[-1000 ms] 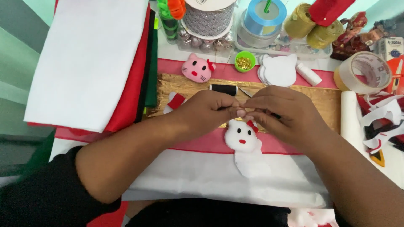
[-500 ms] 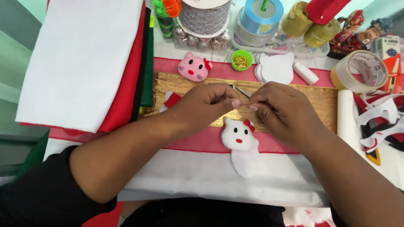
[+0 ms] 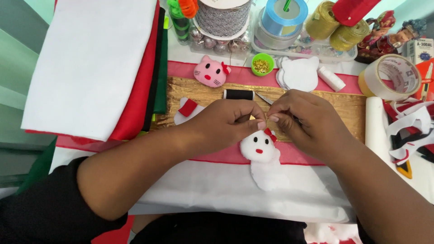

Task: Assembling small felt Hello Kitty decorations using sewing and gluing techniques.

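Note:
A white stuffed cat face (image 3: 257, 149) with a red bow and red nose lies on a white felt sheet (image 3: 217, 190) and a red strip. My left hand (image 3: 226, 122) and my right hand (image 3: 312, 124) meet fingertip to fingertip just above its bow. Both pinch something very fine, seemingly thread, too thin to make out. A black thread spool (image 3: 238, 94) lies just beyond my left hand on a gold fabric (image 3: 343, 106). A metal scissor tip (image 3: 262, 97) pokes out by my right hand.
Stacked white, red and green felt (image 3: 90, 63) lies at the left. At the back are a pink cat face (image 3: 211, 72), a green cup of gold beads (image 3: 262, 64), white cat cut-outs (image 3: 299, 73), ribbon spools (image 3: 282, 18) and a tape roll (image 3: 393, 77). Felt scraps (image 3: 416, 131) lie at the right.
Both hands stayed pinched together over the white cat face, shifting slightly. The scissor tip and black spool show more clearly behind them now.

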